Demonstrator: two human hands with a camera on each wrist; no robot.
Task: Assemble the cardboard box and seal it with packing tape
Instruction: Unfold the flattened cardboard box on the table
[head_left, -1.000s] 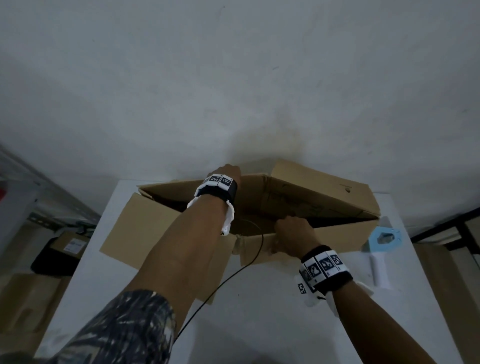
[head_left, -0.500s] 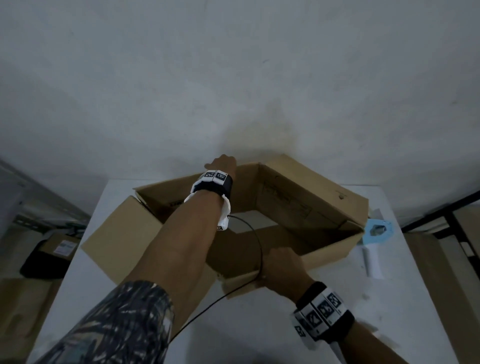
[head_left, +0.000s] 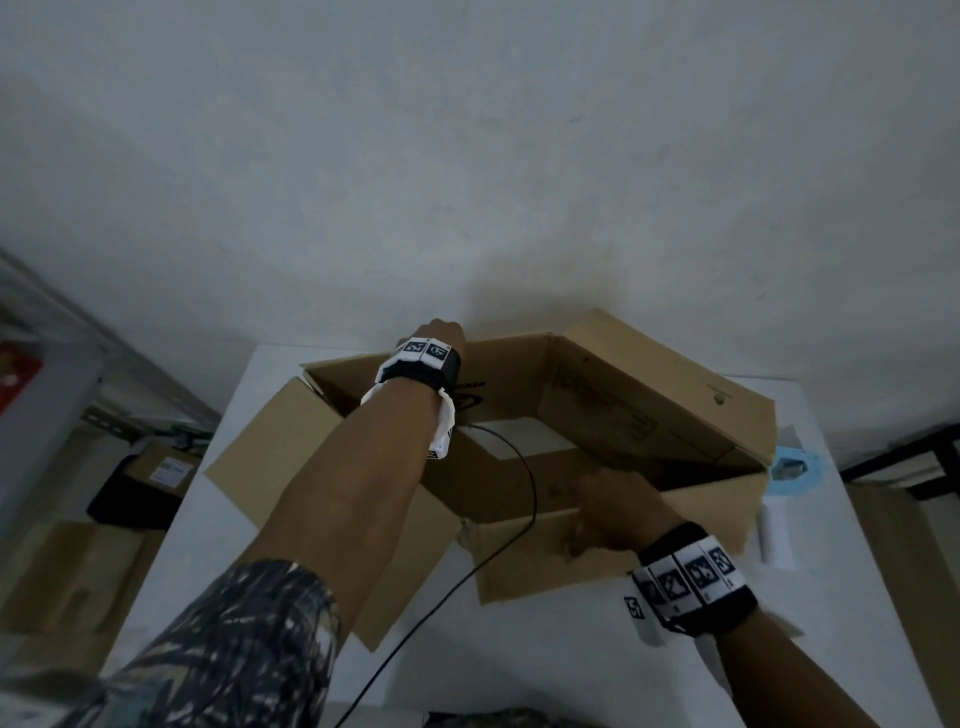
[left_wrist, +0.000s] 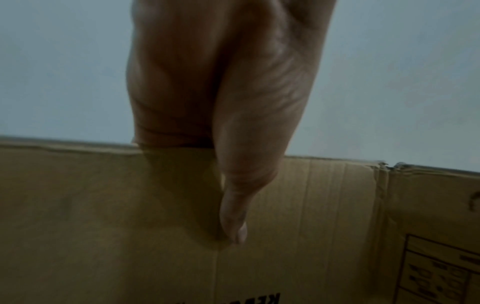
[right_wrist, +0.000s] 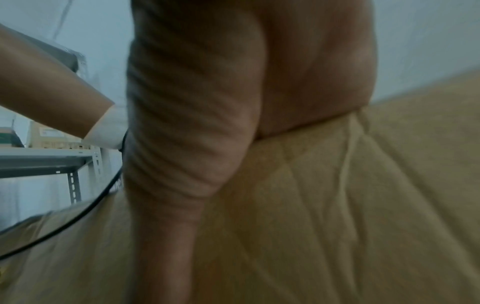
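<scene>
The brown cardboard box (head_left: 649, 410) stands on the white table (head_left: 519, 649) as an open rectangular tube, and the tabletop shows through its middle. My left hand (head_left: 441, 332) grips the top edge of the far wall. In the left wrist view the left hand (left_wrist: 215, 156) has its thumb down the box's (left_wrist: 78, 226) inner face and its fingers hidden behind the edge. My right hand (head_left: 613, 499) holds the near wall's top edge. The right wrist view is blurred; there the right hand (right_wrist: 233, 144) lays its thumb along the cardboard (right_wrist: 363, 205). A blue and white tape dispenser (head_left: 795, 467) lies just right of the box.
A loose side flap (head_left: 270, 467) spreads to the left over the table edge. A black cable (head_left: 530, 483) runs from my left wrist across the box's near wall. Metal shelving (head_left: 52, 389) with boxes stands at the left, a dark frame (head_left: 909, 457) at the right, and a pale wall behind.
The box has opened from nearly flat into a wide rectangle. My right hand drew the near wall toward me while my left hand kept hold of the far wall.
</scene>
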